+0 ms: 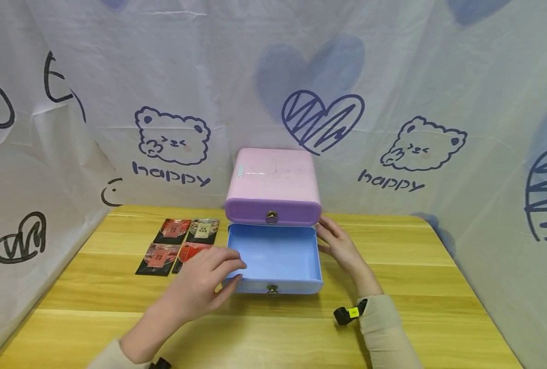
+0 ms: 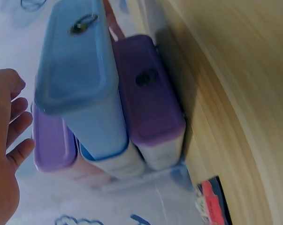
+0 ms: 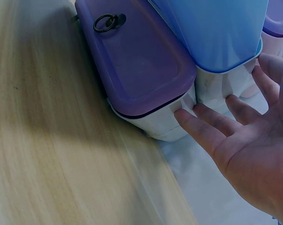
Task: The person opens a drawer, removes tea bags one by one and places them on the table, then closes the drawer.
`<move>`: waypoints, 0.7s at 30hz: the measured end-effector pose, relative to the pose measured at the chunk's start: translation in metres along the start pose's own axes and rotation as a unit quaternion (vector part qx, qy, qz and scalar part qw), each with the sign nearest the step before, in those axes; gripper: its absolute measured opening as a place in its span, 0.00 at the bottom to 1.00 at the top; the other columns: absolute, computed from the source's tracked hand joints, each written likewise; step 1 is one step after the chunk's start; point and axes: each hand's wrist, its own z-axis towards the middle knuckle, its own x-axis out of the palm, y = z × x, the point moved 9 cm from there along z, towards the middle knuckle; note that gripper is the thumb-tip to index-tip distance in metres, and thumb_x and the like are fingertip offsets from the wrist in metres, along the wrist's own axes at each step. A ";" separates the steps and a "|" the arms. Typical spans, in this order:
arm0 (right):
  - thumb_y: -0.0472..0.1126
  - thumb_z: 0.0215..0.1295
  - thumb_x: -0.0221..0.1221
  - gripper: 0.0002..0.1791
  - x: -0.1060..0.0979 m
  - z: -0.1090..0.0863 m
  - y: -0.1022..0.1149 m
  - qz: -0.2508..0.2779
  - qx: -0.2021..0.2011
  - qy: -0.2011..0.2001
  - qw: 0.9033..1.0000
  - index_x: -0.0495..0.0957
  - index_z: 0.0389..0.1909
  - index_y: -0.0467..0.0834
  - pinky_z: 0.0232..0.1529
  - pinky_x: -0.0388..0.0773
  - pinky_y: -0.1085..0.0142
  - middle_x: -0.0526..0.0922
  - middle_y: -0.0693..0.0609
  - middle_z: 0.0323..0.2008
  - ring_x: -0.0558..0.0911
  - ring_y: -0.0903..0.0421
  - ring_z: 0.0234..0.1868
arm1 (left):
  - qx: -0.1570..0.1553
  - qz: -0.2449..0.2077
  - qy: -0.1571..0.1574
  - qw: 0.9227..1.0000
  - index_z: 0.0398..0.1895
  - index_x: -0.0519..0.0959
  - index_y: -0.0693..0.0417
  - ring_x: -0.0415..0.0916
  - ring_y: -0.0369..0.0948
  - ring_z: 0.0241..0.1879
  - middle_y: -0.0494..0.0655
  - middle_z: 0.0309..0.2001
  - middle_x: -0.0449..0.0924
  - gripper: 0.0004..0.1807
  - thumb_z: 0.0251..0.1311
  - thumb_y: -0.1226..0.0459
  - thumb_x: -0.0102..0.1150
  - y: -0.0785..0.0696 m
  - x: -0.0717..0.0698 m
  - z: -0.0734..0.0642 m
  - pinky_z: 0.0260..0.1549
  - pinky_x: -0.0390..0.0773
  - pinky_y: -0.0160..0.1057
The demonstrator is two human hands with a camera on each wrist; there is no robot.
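Observation:
A small stacked drawer cabinet [image 1: 273, 174] with a pink top stands at the back of the table. Its middle blue drawer [image 1: 273, 251] is pulled out; I see its bare floor. The top purple drawer front [image 1: 247, 212] and the bottom purple drawer front [image 2: 153, 103] sit closed, each with a ring pull. My left hand [image 1: 204, 279] hovers by the blue drawer's left front corner, its fingers loosely bent and apart from the drawer in the left wrist view. Against the cabinet's right side rest the extended fingertips of my right hand [image 3: 244, 131].
Several flat packets [image 1: 162, 259], black with red or pale labels, lie to the left of the cabinet on the wooden table [image 1: 393, 246]. A white printed cloth [image 1: 255, 77] hangs behind and at both sides.

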 end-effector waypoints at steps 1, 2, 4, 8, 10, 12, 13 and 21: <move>0.47 0.83 0.49 0.32 0.000 0.000 0.000 0.000 0.000 0.000 1.000 0.58 0.80 0.39 0.67 0.73 0.42 0.58 0.38 0.79 0.64 0.35 0.76 | 0.017 0.007 0.000 1.000 0.45 0.83 0.53 0.81 0.44 0.43 0.47 0.45 0.82 0.12 0.77 0.58 0.50 -0.006 0.001 0.002 0.40 0.84 0.43; 0.47 0.83 0.49 0.32 0.000 0.000 0.000 0.000 -0.001 0.001 1.000 0.57 0.80 0.39 0.68 0.72 0.42 0.58 0.38 0.79 0.64 0.35 0.76 | 0.034 0.017 0.002 0.999 0.44 0.83 0.53 0.81 0.44 0.42 0.46 0.45 0.82 0.12 0.76 0.59 0.50 -0.012 0.003 0.003 0.39 0.83 0.42; 0.47 0.83 0.49 0.32 0.001 0.000 0.000 0.000 0.000 0.002 1.000 0.57 0.80 0.39 0.68 0.72 0.42 0.58 0.38 0.79 0.64 0.35 0.76 | 0.066 0.045 0.012 0.997 0.44 0.84 0.53 0.81 0.43 0.41 0.46 0.44 0.83 0.12 0.76 0.60 0.50 -0.022 0.007 0.006 0.37 0.82 0.40; 0.47 0.83 0.49 0.32 0.001 0.000 0.000 0.002 0.002 0.002 1.000 0.57 0.80 0.39 0.68 0.73 0.42 0.58 0.38 0.79 0.64 0.35 0.76 | 0.126 0.115 0.041 0.984 0.45 0.85 0.50 0.79 0.41 0.41 0.43 0.46 0.84 0.16 0.80 0.62 0.45 -0.041 0.017 0.007 0.37 0.80 0.36; 0.47 0.83 0.49 0.32 0.000 0.000 -0.001 0.003 0.003 0.001 1.000 0.57 0.80 0.39 0.67 0.73 0.42 0.58 0.38 0.79 0.64 0.35 0.76 | 0.154 0.152 0.060 0.975 0.47 0.85 0.48 0.78 0.40 0.42 0.41 0.48 0.83 0.18 0.81 0.63 0.40 -0.049 0.023 0.006 0.37 0.78 0.35; 0.47 0.83 0.49 0.32 0.001 0.000 0.000 0.001 0.003 0.003 1.000 0.57 0.80 0.38 0.68 0.72 0.42 0.58 0.38 0.79 0.64 0.35 0.76 | 0.182 0.182 0.080 0.963 0.50 0.84 0.47 0.76 0.39 0.44 0.40 0.50 0.82 0.20 0.80 0.64 0.38 -0.056 0.029 0.005 0.37 0.75 0.34; 0.47 0.83 0.49 0.32 0.001 0.000 0.000 0.000 0.003 0.003 1.000 0.56 0.80 0.38 0.68 0.72 0.42 0.57 0.37 0.79 0.63 0.35 0.76 | 0.195 0.195 0.088 0.957 0.51 0.84 0.46 0.76 0.39 0.44 0.40 0.51 0.81 0.20 0.80 0.65 0.38 -0.060 0.033 0.004 0.38 0.75 0.34; 0.47 0.83 0.49 0.32 0.000 -0.001 0.001 -0.003 0.002 0.002 1.000 0.56 0.80 0.39 0.68 0.72 0.42 0.57 0.37 0.79 0.63 0.35 0.76 | 0.257 0.252 0.113 0.926 0.54 0.83 0.43 0.75 0.38 0.46 0.40 0.54 0.81 0.18 0.74 0.64 0.44 -0.080 0.056 0.001 0.39 0.74 0.34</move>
